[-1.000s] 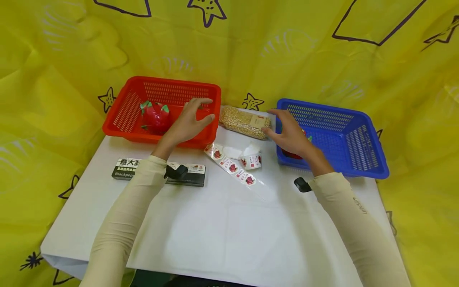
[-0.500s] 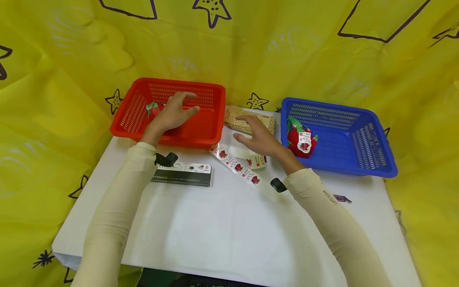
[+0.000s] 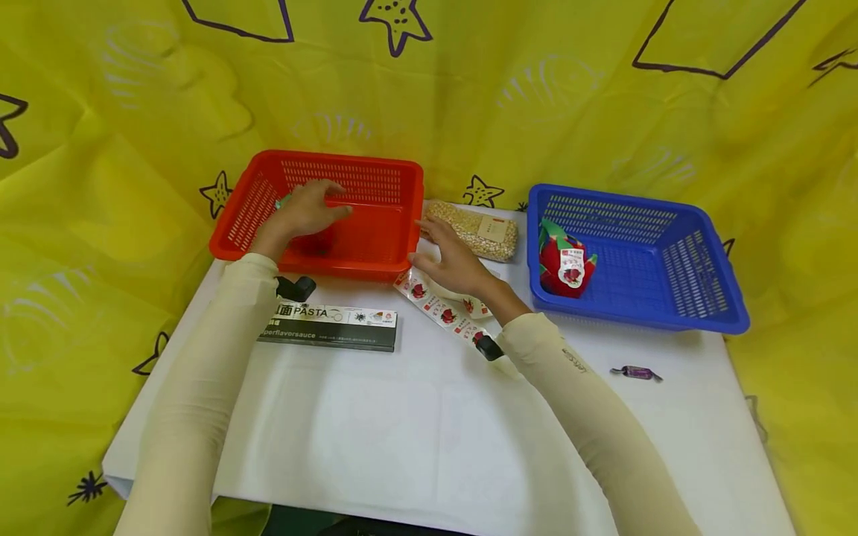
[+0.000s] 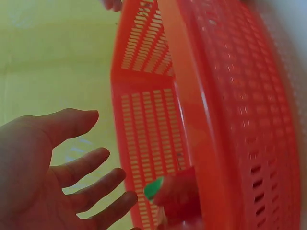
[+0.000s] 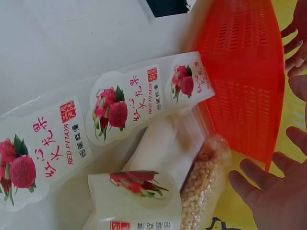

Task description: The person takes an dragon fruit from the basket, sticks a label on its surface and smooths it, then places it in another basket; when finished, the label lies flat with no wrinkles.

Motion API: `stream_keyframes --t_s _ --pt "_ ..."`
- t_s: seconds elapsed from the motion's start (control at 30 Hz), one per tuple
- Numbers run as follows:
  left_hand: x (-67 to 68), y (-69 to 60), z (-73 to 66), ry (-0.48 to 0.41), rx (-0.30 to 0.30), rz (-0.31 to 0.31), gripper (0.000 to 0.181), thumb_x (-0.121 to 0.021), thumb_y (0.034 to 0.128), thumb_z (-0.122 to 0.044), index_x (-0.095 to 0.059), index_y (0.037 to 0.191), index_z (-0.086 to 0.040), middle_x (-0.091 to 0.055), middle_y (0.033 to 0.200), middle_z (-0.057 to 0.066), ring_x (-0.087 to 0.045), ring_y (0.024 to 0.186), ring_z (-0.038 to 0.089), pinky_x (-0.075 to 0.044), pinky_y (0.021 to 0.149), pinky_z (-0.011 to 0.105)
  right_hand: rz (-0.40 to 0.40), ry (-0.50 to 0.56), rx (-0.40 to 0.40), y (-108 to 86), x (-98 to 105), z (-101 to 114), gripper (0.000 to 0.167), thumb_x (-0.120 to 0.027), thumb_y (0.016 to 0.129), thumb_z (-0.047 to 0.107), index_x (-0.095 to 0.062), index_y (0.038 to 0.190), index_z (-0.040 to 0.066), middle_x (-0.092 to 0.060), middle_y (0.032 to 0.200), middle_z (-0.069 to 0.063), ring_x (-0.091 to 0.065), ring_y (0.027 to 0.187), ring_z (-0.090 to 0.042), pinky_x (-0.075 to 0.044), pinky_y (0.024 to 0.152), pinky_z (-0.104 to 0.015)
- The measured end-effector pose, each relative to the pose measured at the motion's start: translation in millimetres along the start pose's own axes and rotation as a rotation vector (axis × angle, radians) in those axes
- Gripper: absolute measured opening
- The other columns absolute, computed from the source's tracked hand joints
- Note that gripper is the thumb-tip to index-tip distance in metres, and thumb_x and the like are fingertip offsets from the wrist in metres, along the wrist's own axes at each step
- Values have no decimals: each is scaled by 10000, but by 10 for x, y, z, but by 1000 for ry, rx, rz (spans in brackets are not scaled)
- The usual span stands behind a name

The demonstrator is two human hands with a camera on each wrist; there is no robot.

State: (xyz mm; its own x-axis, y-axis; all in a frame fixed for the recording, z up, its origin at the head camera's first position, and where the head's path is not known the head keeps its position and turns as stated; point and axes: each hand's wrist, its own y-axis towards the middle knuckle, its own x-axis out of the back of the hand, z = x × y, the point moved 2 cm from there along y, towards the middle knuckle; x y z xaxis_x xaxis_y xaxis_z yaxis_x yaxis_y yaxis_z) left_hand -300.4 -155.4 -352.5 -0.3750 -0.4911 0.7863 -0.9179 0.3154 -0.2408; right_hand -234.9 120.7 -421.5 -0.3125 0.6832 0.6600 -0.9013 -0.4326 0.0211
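My left hand hangs over the left part of the red basket, fingers spread and holding nothing. Beneath it lies a red dragon fruit with green tips, mostly hidden by the hand in the head view. Beside the basket's right wall is my right hand, its fingers loosely extended near the rim; contact with it cannot be told. Below that hand a strip of red pitaya stickers lies on the table. Another dragon fruit, bearing a sticker, sits at the left end of the blue basket.
A bag of pale yellow grains lies between the baskets at the back. In front of the red basket is a black-and-white pasta box. One purple-wrapped candy rests on the white table. Yellow cloth hangs behind.
My right hand has moved left from the blue basket to the red one, uncovering the stickered dragon fruit and the candy. My left hand has shifted left over the red basket.
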Motion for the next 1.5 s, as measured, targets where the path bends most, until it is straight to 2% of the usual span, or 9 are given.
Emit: stream_keyframes --t_s 0.13,0.27,0.43,0.6,0.8,0.9,1.13,1.27,1.5 --pt "51 47 13 49 27 19 632 -549 1093 -350 -399 1604 -9 -339 1675 252 -204 1553 520 -213 1229 712 16 -40 -43 9 -21 4 745 -626 1065 406 -289 1683 162 -98 1789 -66 -382 1554 -337 -330 1247 -585" --pt "76 102 31 78 45 42 640 -539 1095 -363 -387 1610 -15 -224 1708 282 -76 1563 582 -101 1217 778 19 -68 -64 7 -16 1 753 -612 1067 440 -280 1688 174 -96 1792 -15 -283 1605 -302 -283 1267 -592" --pt "112 156 131 89 94 61 665 -542 1086 -363 -365 1610 5 -136 1709 309 -35 1540 597 -88 1226 748 43 -105 -63 25 -27 0 774 -590 1067 494 -264 1693 176 -115 1791 -31 -173 1638 -307 -227 1283 -608" --pt "128 222 204 106 129 91 704 -544 1079 -375 -332 1619 22 -98 1702 339 -35 1531 604 -153 1229 717 46 -127 -74 23 -2 -4 790 -613 1052 506 -287 1685 166 -149 1784 -73 -177 1637 -317 -225 1282 -614" --pt "162 280 271 138 181 159 777 -528 1073 -399 -263 1631 73 -155 1692 361 16 1565 600 -17 1251 733 47 -108 -86 27 18 -15 816 -649 1031 522 -301 1682 175 -181 1778 -70 -217 1628 -297 -262 1276 -593" --pt "167 296 322 154 209 183 802 -517 1069 -429 -258 1621 92 -191 1682 359 -39 1572 577 -38 1267 705 48 -111 -95 30 24 5 825 -668 1017 529 -315 1679 186 -207 1772 -60 -261 1614 -291 -291 1266 -587" --pt "195 312 356 141 249 214 816 -522 1052 -436 -281 1594 124 -281 1645 358 -291 1517 528 -271 1250 628 44 -112 -113 35 37 28 816 -679 1011 533 -330 1673 207 -298 1741 -55 -375 1557 -301 -347 1237 -584" --pt "205 333 365 126 263 241 830 -523 1050 -453 -264 1610 101 -263 1664 333 -288 1520 510 -264 1251 629 35 -87 -120 39 37 21 810 -688 1007 528 -334 1670 228 -366 1707 -66 -457 1497 -308 -403 1197 -581" --pt "172 382 411 131 287 296 865 -520 1042 -497 -223 1630 62 -242 1664 327 -281 1508 513 -255 1241 648 47 -71 -136 39 33 -11 816 -687 998 560 -321 1672 282 -380 1702 -54 -442 1509 -337 -415 1176 -606"
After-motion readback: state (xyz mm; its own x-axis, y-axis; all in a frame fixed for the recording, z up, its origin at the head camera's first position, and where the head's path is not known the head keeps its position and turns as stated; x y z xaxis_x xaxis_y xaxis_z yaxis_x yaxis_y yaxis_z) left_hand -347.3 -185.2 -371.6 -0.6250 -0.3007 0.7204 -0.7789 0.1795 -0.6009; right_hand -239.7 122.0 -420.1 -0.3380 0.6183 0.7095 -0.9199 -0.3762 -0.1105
